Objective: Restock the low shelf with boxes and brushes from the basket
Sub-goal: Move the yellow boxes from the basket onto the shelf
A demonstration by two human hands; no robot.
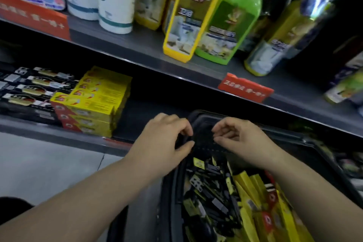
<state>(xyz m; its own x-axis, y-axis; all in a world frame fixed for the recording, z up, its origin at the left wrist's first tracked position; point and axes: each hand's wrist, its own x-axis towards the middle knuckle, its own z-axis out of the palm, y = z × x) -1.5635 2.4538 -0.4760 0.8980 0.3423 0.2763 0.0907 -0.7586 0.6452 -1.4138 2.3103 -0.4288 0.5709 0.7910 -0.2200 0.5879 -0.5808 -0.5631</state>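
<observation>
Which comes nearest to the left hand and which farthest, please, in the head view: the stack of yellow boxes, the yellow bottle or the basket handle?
From the left hand:
1. Basket handle, at its fingertips.
2. Stack of yellow boxes, left on the low shelf.
3. Yellow bottle, on the shelf above.

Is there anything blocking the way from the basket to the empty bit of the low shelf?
Nothing visible does. The low shelf is bare to the right of the yellow boxes, just beyond the basket, where both hands are.

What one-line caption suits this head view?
Both hands, left and right, at the black basket's rim beside yellow boxes on the low shelf.
</observation>
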